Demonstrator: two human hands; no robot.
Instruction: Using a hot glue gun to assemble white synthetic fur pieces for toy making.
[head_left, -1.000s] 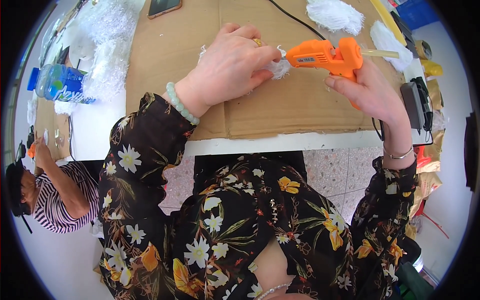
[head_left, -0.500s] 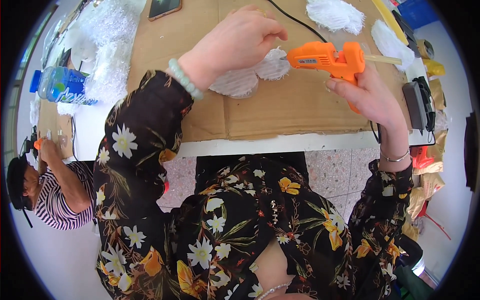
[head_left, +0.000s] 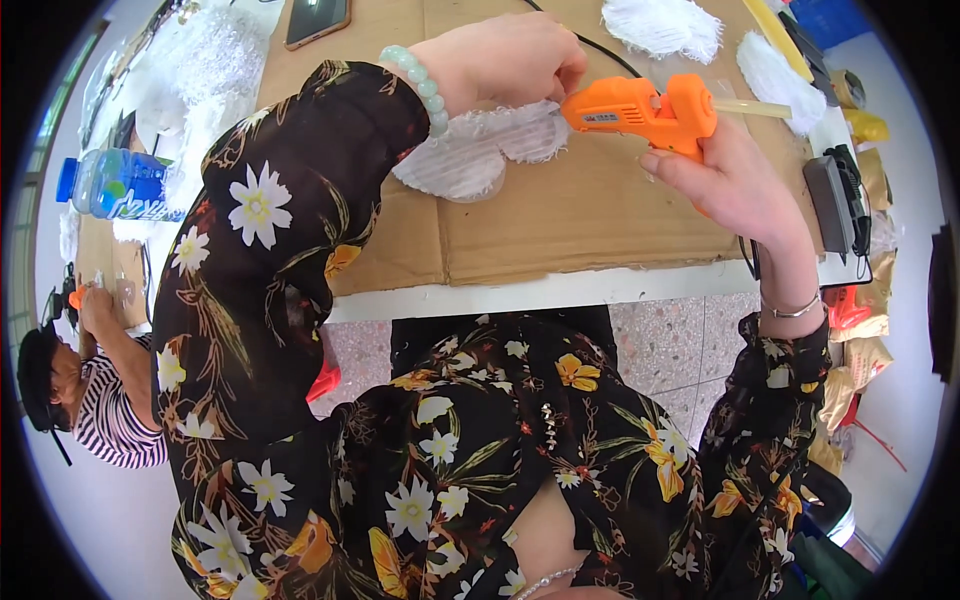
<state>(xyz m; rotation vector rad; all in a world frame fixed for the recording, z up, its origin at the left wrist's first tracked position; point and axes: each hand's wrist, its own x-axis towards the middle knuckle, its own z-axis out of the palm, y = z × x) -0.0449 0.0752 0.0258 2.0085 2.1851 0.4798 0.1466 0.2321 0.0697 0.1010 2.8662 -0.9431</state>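
Observation:
My right hand [head_left: 745, 185] is wrapped round the grip of an orange hot glue gun [head_left: 625, 108], with a pale glue stick [head_left: 752, 107] sticking out of its back. The gun's nozzle points left, at the edge of a white frilly fabric piece [head_left: 460, 160] with rounded lobes, lying on the cardboard. Over the far edge of that piece, my left hand [head_left: 510, 65] is closed with its fingers bent down close to the nozzle. Whatever its fingertips pinch is hidden behind the hand.
Cardboard [head_left: 600, 215] covers the table. More white fabric pieces [head_left: 665, 28] lie at the far right, beside a grey box [head_left: 832, 205] with a cord. A phone [head_left: 318, 20], a blue-capped bottle [head_left: 120, 185] and white fluffy material [head_left: 215, 65] are left. Another person [head_left: 105, 400] works at far left.
My left hand has come down and slightly right, beside the nozzle. The fabric piece has shifted a little left and turned. The glue gun has moved slightly left and up.

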